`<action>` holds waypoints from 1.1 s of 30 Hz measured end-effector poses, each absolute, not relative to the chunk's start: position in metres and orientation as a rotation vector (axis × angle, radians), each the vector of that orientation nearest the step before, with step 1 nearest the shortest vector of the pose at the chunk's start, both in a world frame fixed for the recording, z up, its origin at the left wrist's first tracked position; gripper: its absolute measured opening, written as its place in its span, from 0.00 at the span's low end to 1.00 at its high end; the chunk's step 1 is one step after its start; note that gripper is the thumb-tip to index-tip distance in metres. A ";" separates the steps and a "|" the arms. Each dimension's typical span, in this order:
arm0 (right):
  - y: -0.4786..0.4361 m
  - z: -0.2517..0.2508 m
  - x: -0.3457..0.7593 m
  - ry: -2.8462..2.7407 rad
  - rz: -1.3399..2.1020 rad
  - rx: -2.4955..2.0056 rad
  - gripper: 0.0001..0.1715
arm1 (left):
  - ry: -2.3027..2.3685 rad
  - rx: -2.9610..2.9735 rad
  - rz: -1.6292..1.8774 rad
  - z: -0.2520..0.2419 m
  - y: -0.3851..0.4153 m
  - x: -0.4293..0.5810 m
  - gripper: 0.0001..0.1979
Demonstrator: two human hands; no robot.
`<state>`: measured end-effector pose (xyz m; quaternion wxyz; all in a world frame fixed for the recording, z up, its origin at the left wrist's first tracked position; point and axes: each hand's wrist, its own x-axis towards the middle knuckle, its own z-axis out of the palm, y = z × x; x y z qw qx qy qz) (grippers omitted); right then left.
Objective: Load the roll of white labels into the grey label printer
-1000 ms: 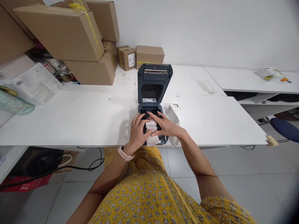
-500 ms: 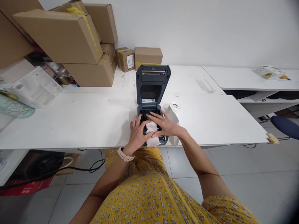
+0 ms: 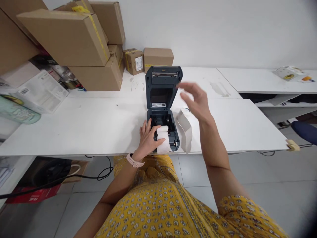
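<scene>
A dark grey label printer (image 3: 174,127) stands at the table's front edge with its lid (image 3: 162,86) raised. Inside lies a roll of white label paper (image 3: 163,139), its end drawn over the printer's front. My left hand (image 3: 148,138) rests on the printer's left side, fingers spread and thumb lying on the paper. In the air right of the lid, slightly blurred, is my right hand (image 3: 198,99), fingers apart with nothing in them; its fingertips overlap the lid's right edge in view, and I cannot tell whether they touch it. Beside the printer curls a loose white paper strip (image 3: 185,129).
Cardboard boxes (image 3: 96,77) are stacked at the back left, with two smaller ones, including a brown carton (image 3: 158,57), behind the printer. A mint-green bottle (image 3: 21,110) lies far left. A small white box (image 3: 288,73) sits far right, above a blue chair (image 3: 305,132).
My right hand has left the paper inside the printer and risen up and to the right, beside the lid. My left hand stays at the printer, and more of the paper roll shows.
</scene>
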<state>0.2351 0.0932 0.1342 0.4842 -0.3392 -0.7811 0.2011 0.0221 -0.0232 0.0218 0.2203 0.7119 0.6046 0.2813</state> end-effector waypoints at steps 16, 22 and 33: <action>0.116 0.143 0.209 -1.864 0.476 -0.980 0.47 | 1.678 2.007 0.751 0.022 -0.024 0.021 0.31; 0.102 0.138 0.213 -1.855 0.515 -0.926 0.41 | 1.670 2.015 0.759 0.023 -0.028 0.023 0.32; -0.003 0.077 0.217 -1.627 0.704 -0.810 0.16 | 1.502 1.381 1.463 0.025 -0.082 0.005 0.28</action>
